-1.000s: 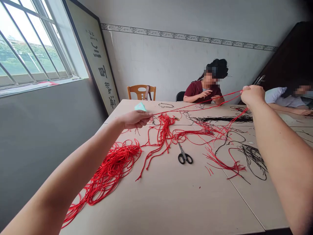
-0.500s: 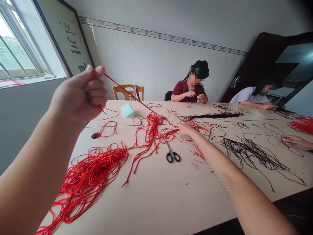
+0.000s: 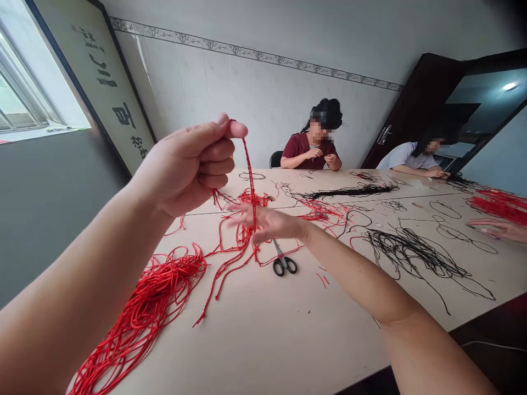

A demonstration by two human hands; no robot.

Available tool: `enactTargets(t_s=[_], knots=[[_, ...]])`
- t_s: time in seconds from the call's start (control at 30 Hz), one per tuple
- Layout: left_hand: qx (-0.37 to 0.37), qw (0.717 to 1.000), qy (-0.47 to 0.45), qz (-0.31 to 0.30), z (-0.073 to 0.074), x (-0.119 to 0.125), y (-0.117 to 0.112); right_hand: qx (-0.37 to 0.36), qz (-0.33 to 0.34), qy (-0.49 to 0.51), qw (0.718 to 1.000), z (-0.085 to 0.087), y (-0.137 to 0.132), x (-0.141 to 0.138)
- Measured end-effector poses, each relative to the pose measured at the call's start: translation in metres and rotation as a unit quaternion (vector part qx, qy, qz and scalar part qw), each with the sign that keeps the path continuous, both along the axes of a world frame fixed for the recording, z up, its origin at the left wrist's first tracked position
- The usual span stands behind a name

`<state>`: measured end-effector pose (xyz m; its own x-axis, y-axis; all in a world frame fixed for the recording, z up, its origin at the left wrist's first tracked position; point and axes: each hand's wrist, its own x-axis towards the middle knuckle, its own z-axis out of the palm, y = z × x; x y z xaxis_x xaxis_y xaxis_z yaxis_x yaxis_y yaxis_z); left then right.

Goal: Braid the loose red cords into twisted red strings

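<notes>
My left hand (image 3: 201,162) is raised above the table, thumb and forefinger pinched on the top of a twisted red cord (image 3: 249,164). The cord hangs down in a nearly straight line. My right hand (image 3: 274,224) is beside the cord's lower part, its fingers stretched out and slightly blurred; whether they touch the cord I cannot tell. Behind that hand lies a bunch of twisted red cords (image 3: 222,269), partly hidden. Black-handled scissors (image 3: 284,266) rest on the table just below my right wrist.
A large heap of loose red cord (image 3: 160,296) covers the table's left side. Black cords (image 3: 415,255) lie to the right, with another black bundle (image 3: 349,192) farther back. Two people sit across the table (image 3: 255,340); another person's hand (image 3: 500,227) reaches in at the right edge.
My left hand has moved right, and the cord went from a long slant to hanging down. My right hand has let go of the cord's far part, come left and spread its fingers.
</notes>
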<state>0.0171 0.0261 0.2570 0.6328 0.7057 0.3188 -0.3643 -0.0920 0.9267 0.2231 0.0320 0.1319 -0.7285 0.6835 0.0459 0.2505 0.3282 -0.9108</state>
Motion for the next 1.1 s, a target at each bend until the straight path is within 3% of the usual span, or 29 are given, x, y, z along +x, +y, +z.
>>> enactTargets(t_s=[0.07,0.1,0.13,0.17,0.23,0.33,0.47,0.53,0.6,0.7,0.87,1.03,1.1], knots=[[-0.002,0.999,-0.025,0.023,0.001,-0.009,0.007,-0.091,0.098,-0.042,0.990,0.001,-0.012,-0.008],[0.000,0.998,-0.041,0.042,0.001,-0.019,0.012,-0.117,0.099,-0.066,0.986,0.005,-0.016,0.001],[0.002,0.997,-0.050,0.062,-0.001,-0.031,0.018,-0.121,0.067,-0.072,0.988,0.012,-0.017,0.016],[0.003,0.995,-0.056,0.087,-0.005,-0.045,0.024,-0.097,-0.008,-0.050,0.994,0.022,-0.018,0.037],[-0.011,0.991,-0.046,0.123,-0.022,-0.067,0.037,-0.029,-0.130,0.027,0.991,0.050,-0.017,0.085],[-0.094,0.985,0.026,0.139,-0.074,-0.071,0.048,0.082,-0.250,0.125,0.957,0.103,-0.015,0.141],[-0.141,0.969,0.195,0.048,-0.156,-0.023,0.033,0.140,-0.350,0.130,0.917,0.158,-0.008,0.153],[-0.098,0.955,0.278,-0.009,-0.181,0.002,0.016,0.146,-0.406,0.135,0.892,0.175,0.001,0.148],[-0.060,0.938,0.340,-0.041,-0.190,0.015,-0.002,0.148,-0.441,0.137,0.874,0.186,0.011,0.147],[0.008,0.923,0.381,-0.057,-0.187,0.004,-0.025,0.156,-0.498,0.107,0.846,0.195,0.025,0.162],[-0.016,0.903,0.425,-0.067,-0.191,-0.054,-0.051,0.239,-0.623,-0.048,0.743,0.195,0.035,0.205],[-0.033,0.901,0.433,0.010,-0.204,-0.094,-0.075,0.310,-0.671,-0.185,0.648,0.178,0.045,0.227],[-0.024,0.905,0.422,0.041,-0.210,-0.103,-0.082,0.312,-0.653,-0.257,0.641,0.162,0.053,0.222]])
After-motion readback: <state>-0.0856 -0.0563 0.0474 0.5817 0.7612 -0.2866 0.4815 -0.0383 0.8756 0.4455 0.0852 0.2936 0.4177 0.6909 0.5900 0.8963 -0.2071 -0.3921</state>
